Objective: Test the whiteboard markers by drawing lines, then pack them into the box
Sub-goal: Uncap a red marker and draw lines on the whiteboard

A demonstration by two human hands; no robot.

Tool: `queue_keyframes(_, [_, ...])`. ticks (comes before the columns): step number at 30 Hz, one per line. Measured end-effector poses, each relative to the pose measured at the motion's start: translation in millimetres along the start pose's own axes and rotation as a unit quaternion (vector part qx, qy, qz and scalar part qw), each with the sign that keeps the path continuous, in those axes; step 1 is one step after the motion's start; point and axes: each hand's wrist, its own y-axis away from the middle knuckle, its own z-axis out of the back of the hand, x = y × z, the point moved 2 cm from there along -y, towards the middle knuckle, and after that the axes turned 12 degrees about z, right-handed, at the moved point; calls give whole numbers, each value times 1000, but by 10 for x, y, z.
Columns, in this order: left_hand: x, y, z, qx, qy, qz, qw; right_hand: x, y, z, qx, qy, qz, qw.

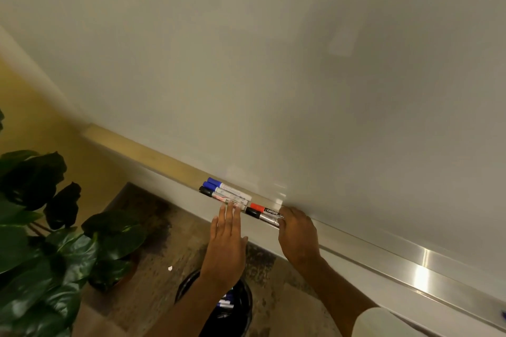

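Observation:
A blank whiteboard point(273, 63) fills the upper view, with a metal tray ledge point(383, 254) along its lower edge. On the ledge lie two blue-capped markers point(224, 188) and a black-capped marker point(219, 195) side by side. To their right lie a red-capped marker point(262, 208) and another black-capped marker point(262, 216). My left hand point(226, 246) is flat with straight fingers, its fingertips touching the end of the left group. My right hand point(297, 235) curls its fingers over the right ends of the red and black markers. No box is in view.
A dark round bin point(241, 306) holding several discarded markers stands on the floor below my left forearm. A large green leafy plant point(41, 227) fills the lower left. A yellow wall point(32, 123) lies left of the board.

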Motion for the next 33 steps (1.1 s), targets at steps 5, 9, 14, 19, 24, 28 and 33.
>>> queue_keyframes(5, [7, 10, 2, 15, -22, -2, 1000, -6, -51, -85, 1, 44, 9, 999])
queue_keyframes(9, [-11, -16, -39, 36, -6, 10, 999, -10, -62, -117, 7, 66, 19, 998])
queue_keyframes(14, [-55, -31, -89, 29, 5, -16, 999, -31, -24, -151, -11, 75, 28, 997])
queue_keyframes(19, [-114, 4, -112, 17, 30, -25, 999, -70, 55, -82, -46, 78, 47, 995])
queue_keyframes(24, [-312, 104, -14, 25, 43, -24, 998, -28, 314, 135, -123, 91, 98, 983])
queue_keyframes(28, [-564, 238, 128, 13, 37, -61, 997, -54, 600, 336, -145, 64, 98, 982])
queue_keyframes(33, [-883, 425, 143, 7, 19, -107, 994, -187, 1000, 620, -138, 55, 70, 986])
